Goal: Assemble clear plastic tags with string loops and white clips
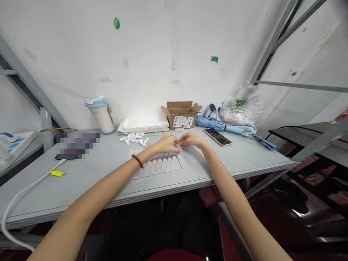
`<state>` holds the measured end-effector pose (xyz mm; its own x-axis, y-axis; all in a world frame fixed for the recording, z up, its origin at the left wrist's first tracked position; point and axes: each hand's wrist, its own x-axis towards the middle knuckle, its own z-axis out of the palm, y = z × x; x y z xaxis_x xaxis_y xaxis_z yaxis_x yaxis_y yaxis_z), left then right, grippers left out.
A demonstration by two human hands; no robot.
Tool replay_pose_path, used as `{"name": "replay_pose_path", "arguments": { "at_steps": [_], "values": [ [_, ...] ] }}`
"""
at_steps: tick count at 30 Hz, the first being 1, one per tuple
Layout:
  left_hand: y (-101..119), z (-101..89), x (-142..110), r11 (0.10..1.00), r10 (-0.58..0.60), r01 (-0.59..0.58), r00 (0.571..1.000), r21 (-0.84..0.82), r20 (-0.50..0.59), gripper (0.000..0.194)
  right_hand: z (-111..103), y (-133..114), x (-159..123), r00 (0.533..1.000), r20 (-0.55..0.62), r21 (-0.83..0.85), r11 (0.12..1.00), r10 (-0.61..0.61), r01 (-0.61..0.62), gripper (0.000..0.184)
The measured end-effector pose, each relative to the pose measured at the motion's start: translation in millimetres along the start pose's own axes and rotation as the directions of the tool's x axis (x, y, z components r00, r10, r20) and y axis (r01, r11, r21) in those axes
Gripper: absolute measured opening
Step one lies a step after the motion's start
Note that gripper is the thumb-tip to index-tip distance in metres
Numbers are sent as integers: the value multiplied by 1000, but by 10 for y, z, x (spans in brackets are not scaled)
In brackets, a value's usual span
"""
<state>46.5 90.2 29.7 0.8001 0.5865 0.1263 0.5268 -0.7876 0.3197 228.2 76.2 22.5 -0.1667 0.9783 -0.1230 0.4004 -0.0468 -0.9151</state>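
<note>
My left hand (166, 143), with a dark red bead bracelet at its wrist, is closed with thumb and fingers at a small translucent plastic bottle (178, 146). From the right, my right hand (191, 139) pinches at the same bottle, its fingertips nearly meeting the left ones. Partly covered by the fingers, the bottle's exact outline is hard to see. Below the hands, rows of translucent plastic bottles (163, 166) lie side by side on the grey table (106, 181); my left hand and forearm hide some. Just left of the hands is a heap of small white caps (134, 138).
Behind the hands stand an open cardboard box (181, 115) and a stack of white sheets (145, 124). A tumbler (102, 116) is at the back left. On the right lie a phone (218, 137), a folded blue umbrella (212, 123) and a plastic bag (239, 108). A white cable (27, 190) crosses the left side.
</note>
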Motion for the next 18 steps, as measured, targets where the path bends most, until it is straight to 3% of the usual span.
{"name": "replay_pose_path", "arguments": {
  "at_steps": [8, 18],
  "values": [
    [-9, -5, -10, 1000, -25, 25, 1000, -5, -2, 46, 20, 45, 35, 1000, 27, 78, 997, 10, -12, 16],
    [-21, -31, -33, 999, -46, 46, 999, -10, -6, 43, 35, 72, 68, 999, 38, 99, 995, 1, -5, 16]
  ]
}}
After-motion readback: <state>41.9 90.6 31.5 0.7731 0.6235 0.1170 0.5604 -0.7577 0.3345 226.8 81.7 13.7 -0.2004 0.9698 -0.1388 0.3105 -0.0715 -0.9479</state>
